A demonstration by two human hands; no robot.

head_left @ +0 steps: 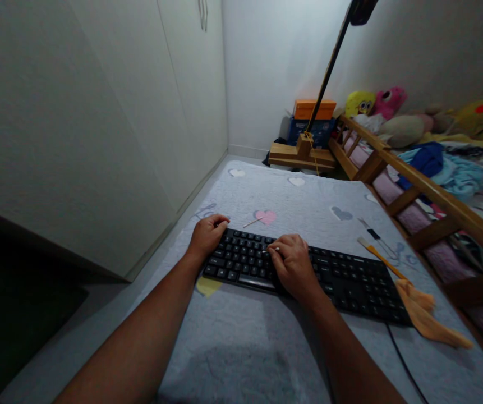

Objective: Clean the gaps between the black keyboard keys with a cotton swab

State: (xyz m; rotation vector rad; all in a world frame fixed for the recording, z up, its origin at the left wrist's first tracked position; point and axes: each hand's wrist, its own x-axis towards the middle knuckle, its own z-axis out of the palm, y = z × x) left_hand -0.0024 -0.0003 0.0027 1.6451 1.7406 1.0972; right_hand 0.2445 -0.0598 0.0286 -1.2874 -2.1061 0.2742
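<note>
As your right hand (pixel 292 261) pinches a cotton swab (pixel 277 248) over the keyboard (pixel 337 271), your curled left hand (pixel 208 235) holds its left end; cloth (pixel 285 197) extends beyond.

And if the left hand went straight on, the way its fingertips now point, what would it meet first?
Probably the loose cotton swab on the cloth, beyond the keyboard; but depth is unclear, so the left hand might pass above it.

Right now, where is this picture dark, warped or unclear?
In the head view, the lower left is nearly black; the wall is brightest near the top; soft shadows cross the sheet in front of the keyboard; the wardrobe stretches toward the left, likely lens distortion; the swab in the right hand lacks detail.
</note>
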